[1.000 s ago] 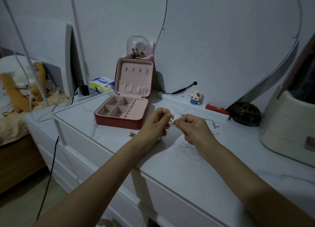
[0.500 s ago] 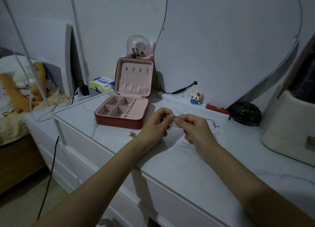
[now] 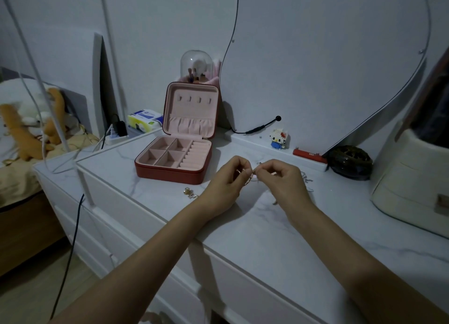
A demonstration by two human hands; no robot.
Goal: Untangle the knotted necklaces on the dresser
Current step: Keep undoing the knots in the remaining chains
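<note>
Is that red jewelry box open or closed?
Open: the jewelry box has its lid upright, showing pink compartments that look empty.

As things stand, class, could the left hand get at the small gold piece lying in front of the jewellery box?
Probably yes: the gold piece lies bare just beside the left hand, though that hand is pinching the necklaces.

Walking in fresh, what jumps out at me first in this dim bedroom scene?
Two bare hands meet above the white marble-look dresser top: the left hand and right hand both pinch a thin tangled gold necklace chain between their fingertips. Just behind and left of them sits an open red jewellery box with pink lining, its compartments apparently empty.
</note>
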